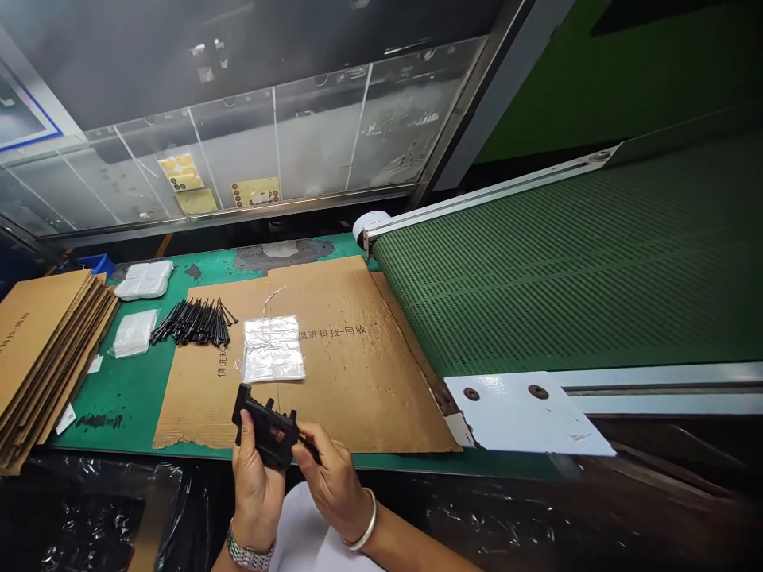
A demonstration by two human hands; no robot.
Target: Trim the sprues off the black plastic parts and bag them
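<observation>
My left hand point(257, 488) is closed around a black plastic part point(271, 433) with short pegs along its upper edge, held up at the table's near edge. At the part's right end, my right hand point(335, 477) pinches a slim black rod point(308, 446); whether the rod is joined to the part cannot be made out. Just beyond the part lies a stack of clear plastic bags point(274, 349) on a flat cardboard sheet point(369, 397). To its left a pile of thin black rods with heads point(196, 322) is spread on the cardboard.
Two packs of white sheets or bags, a nearer pack point(134, 334) and a farther pack point(144, 280), sit on the green table point(104, 389). Folded cardboard point(48, 349) is stacked at left. A green conveyor belt point(536, 262) with a white end plate point(524, 413) rises at right.
</observation>
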